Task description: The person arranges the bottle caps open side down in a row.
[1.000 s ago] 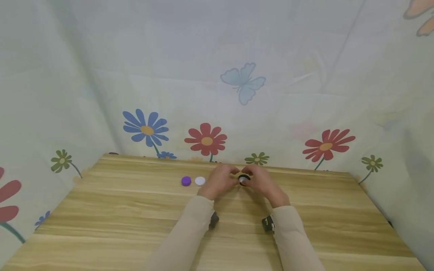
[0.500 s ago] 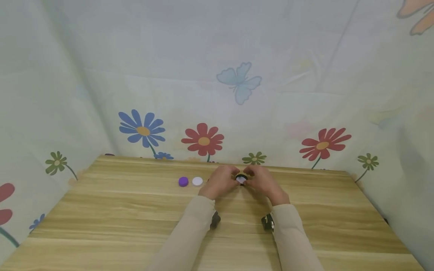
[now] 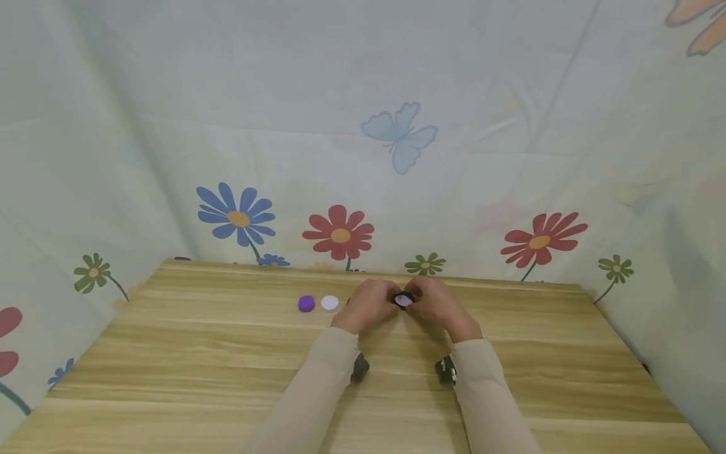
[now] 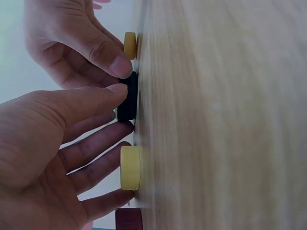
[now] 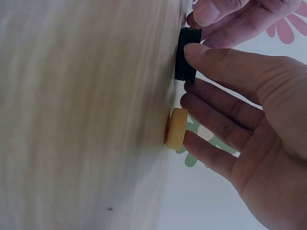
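A round black cap with a white middle (image 3: 404, 301) sits at the wood table's far side, between both hands. My left hand (image 3: 368, 304) pinches its left edge, the thumb in front and a finger behind. On the opposite edge, my right hand (image 3: 438, 306) grips it the same way. In the right wrist view an orange cap (image 5: 176, 128) stands just beside the right hand's spread fingers. Behind the left hand's other fingers are a yellow cap (image 4: 130, 167) and a dark red cap (image 4: 129, 219), both mostly hidden from the head view.
Left of the hands, a purple cap (image 3: 306, 304) and a white cap (image 3: 329, 303) continue the row of caps on the wood table (image 3: 227, 353). A flower-printed cloth (image 3: 272, 151) hangs right behind the table's far edge. Dark wrist cameras sit under both sleeves.
The right hand's fingertips have shifted from over the black cap's middle to its right edge, so more of the white middle shows. The head view has turned slightly right.
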Action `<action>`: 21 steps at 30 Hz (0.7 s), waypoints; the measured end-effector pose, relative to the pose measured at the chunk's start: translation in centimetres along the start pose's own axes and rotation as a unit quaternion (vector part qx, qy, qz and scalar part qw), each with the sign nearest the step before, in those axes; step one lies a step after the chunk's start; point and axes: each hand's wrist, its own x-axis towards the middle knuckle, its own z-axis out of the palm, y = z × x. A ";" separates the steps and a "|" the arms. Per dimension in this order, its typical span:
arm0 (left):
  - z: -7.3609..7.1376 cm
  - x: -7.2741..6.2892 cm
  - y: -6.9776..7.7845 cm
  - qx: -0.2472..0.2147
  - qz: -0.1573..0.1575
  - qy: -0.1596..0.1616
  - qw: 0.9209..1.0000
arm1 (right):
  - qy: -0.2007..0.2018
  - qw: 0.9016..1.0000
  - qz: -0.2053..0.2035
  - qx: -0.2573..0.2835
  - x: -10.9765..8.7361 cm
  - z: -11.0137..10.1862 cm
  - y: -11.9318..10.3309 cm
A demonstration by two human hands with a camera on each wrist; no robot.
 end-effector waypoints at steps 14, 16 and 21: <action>-0.1 -0.3 -0.1 -0.023 -0.009 0.035 0.999 | -0.019 0.998 0.027 0.046 0.0 -0.5 0.2; -0.3 -0.4 -0.2 -0.028 -0.011 0.048 0.998 | -0.018 0.997 0.034 0.061 0.0 -0.7 0.1; -0.7 -0.5 -0.3 -0.043 -0.012 0.075 0.996 | -0.009 0.996 0.031 0.078 -0.1 -1.0 0.1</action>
